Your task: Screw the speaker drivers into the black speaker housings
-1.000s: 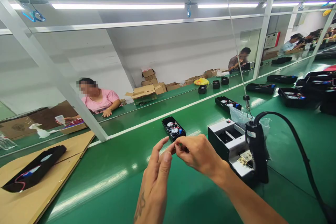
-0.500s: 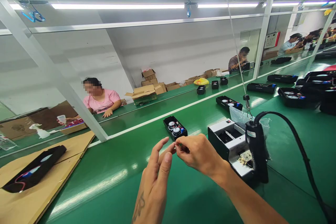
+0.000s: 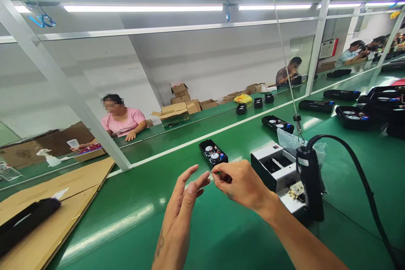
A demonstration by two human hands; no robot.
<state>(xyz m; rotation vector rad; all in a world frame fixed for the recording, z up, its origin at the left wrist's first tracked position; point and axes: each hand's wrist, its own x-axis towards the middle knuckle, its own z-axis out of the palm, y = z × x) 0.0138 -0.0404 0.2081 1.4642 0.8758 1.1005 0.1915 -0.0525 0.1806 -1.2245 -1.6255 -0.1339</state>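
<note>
Left hand: the left hand (image 3: pixel 181 210) is open, fingers spread and raised, holding nothing visible, its fingertips just beside the right hand.
Right hand: the right hand (image 3: pixel 242 185) is grasping, thumb and forefinger pinched on a small dark part (image 3: pixel 216 173), too small to identify.
Under the hands: a green conveyor belt (image 3: pixel 126 236) runs beneath both.
Nearest work piece: a black open case (image 3: pixel 213 153) lies on the belt just beyond the fingertips, not touching them, with two round silver-topped components (image 3: pixel 211 152) inside.
Right side: a white-and-black machine (image 3: pixel 272 166) sits on the belt, with a black corded hand tool (image 3: pixel 310 183) upright against it and a clear plastic bag (image 3: pixel 299 141) behind.
Left side: a cardboard sheet (image 3: pixel 66 194) carries a black case (image 3: pixel 27 223).
Farther along: more black cases (image 3: pixel 352 117) lie on the belt.
Beyond the rail: a co-worker in a pink shirt (image 3: pixel 123 122) sits at a second belt, near cardboard boxes (image 3: pixel 175 107) and a yellow bag (image 3: pixel 243 98).
</note>
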